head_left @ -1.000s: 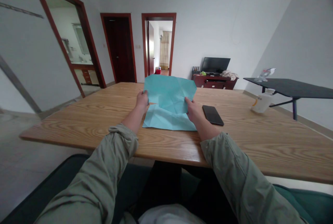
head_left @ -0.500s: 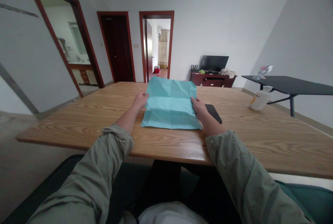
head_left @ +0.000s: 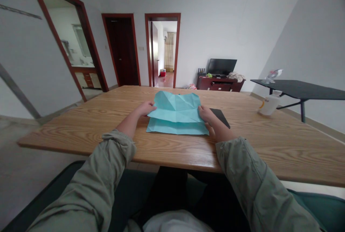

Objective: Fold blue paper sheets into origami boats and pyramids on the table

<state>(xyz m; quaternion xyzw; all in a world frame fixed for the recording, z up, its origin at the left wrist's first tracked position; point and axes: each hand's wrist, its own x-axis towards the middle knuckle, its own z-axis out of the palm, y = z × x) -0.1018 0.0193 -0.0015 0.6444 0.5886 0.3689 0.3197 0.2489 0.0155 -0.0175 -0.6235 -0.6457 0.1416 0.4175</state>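
Note:
A light blue sheet of paper (head_left: 176,111), marked with several creases, is held between my two hands over the wooden table. My left hand (head_left: 147,108) pinches its left edge, and my right hand (head_left: 205,113) pinches the right edge. The paper's near strip rests on the tabletop, while a raised fold juts out above it toward me. Behind, the far part stands up with a wavy top edge. The fingers under the paper are partly hidden.
Beside my right hand, a dark flat object (head_left: 220,117) lies on the wooden table (head_left: 250,149). A translucent white container (head_left: 269,104) stands farther right. Beyond it is a black table (head_left: 304,89) with a clear plastic item (head_left: 272,76) on it.
Both hands have lowered slightly with the paper. Its upright far part has sunk and its middle now bulges toward me as a fold over the near strip.

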